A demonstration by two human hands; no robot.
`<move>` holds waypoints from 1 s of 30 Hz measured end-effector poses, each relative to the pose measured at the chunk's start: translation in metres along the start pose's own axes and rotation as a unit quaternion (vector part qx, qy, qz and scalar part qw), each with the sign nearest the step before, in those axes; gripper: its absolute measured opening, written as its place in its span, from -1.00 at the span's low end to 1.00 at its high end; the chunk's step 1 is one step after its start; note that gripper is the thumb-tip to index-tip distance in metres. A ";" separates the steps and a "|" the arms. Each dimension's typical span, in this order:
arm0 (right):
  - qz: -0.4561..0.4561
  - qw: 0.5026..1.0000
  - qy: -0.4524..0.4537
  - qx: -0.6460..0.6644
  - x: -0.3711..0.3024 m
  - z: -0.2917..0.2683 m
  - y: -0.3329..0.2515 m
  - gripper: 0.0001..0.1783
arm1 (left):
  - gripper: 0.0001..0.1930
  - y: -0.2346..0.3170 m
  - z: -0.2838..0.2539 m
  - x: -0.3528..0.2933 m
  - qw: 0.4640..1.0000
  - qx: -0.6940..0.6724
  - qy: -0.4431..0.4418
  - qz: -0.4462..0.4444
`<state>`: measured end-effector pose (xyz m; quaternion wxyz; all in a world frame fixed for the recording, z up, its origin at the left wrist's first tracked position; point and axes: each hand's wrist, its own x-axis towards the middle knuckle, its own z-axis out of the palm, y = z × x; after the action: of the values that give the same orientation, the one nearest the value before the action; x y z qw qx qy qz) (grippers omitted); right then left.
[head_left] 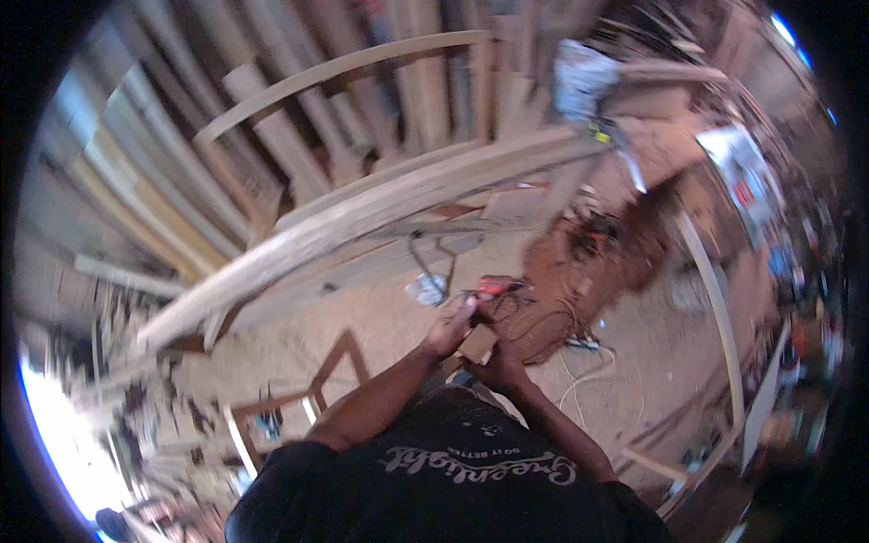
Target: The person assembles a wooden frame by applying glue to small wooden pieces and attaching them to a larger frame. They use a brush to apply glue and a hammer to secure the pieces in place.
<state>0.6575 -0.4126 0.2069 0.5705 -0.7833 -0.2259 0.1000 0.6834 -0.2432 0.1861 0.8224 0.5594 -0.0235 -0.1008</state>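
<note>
The picture is motion-blurred. My left hand (448, 328) and my right hand (503, 364) meet in front of my chest. Between them sits a small tan block (479, 342), flat and roughly square, perhaps wood or folded sandpaper. My right hand cups it from below. The fingers of my left hand pinch its upper edge. Just beyond my hands lies a red power tool (494, 287) with dark cables trailing from it.
A long pale wooden plank (362, 217) runs diagonally across the middle. A curved wooden arch (344, 68) and leaning boards stand behind it. A wooden frame (330, 371) lies at lower left, a white curved strip (715, 299) at right. Sawdust and a white cable (588, 366) cover the floor.
</note>
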 end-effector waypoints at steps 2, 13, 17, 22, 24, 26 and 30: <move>-0.010 1.000 0.002 -0.008 0.001 -0.007 -0.008 0.02 | -0.59 0.010 0.003 0.007 0.998 0.034 -0.049 -0.015; 0.017 0.991 0.045 -0.122 0.010 -0.063 -0.021 0.12 | -0.51 0.045 0.041 0.074 0.963 -0.007 -0.263 -0.049; 0.117 0.985 -0.053 -0.113 0.013 -0.078 -0.011 0.15 | -0.51 0.047 0.055 0.083 0.965 -0.009 -0.237 -0.110; 0.189 0.976 0.001 -0.104 0.001 -0.112 0.002 -0.29 | -0.53 0.029 0.084 0.106 0.977 0.020 -0.193 -0.092; 0.218 0.971 0.043 -0.092 -0.011 -0.136 0.016 -0.33 | -0.50 0.016 0.102 0.124 0.977 -0.011 -0.202 -0.073; 0.240 0.965 0.006 -0.103 -0.029 -0.171 0.039 -0.35 | -0.49 0.002 0.120 0.141 0.976 -0.029 -0.197 -0.085; 0.250 0.964 0.025 -0.085 -0.087 -0.245 0.088 -0.56 | -0.41 -0.030 0.182 0.186 0.981 0.034 -0.189 -0.026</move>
<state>0.7035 -0.6835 0.1962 0.4637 -0.8629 -0.0164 0.2001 0.8331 -0.4565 0.2124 0.7807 0.5584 -0.1674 -0.2252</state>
